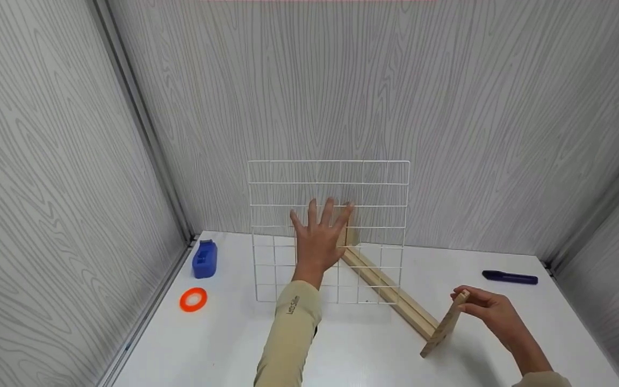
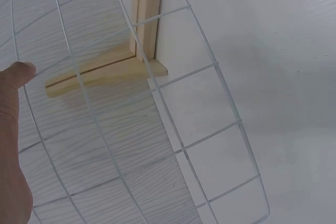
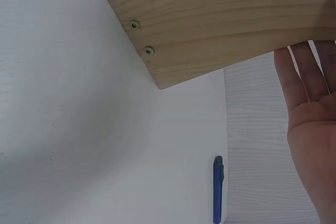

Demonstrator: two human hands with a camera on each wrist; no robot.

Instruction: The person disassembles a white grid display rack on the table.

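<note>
A white wire grid panel (image 1: pixel 272 205) stands up in front of a wooden frame, its squares overlapping the frame in the head view. My left hand (image 1: pixel 317 242) lies against the grid with fingers spread and straight; its thumb (image 2: pixel 22 72) shows beside a wire in the left wrist view. The wooden frame has a long grooved rail (image 1: pixel 390 290) running diagonally between two end pieces. At the near end, my right hand (image 1: pixel 495 314) pinches the top of the wooden end piece (image 3: pixel 210 24) between thumb and fingers. Two screws (image 3: pixel 134 24) show on that piece's outer face.
On the white table (image 1: pixel 223 349), a blue tape dispenser (image 1: pixel 204 259) and an orange tape ring (image 1: pixel 193 299) lie at the left. A dark blue utility knife (image 1: pixel 510 277) lies at the right. Grey wood-patterned walls (image 1: pixel 309 80) enclose the back and sides.
</note>
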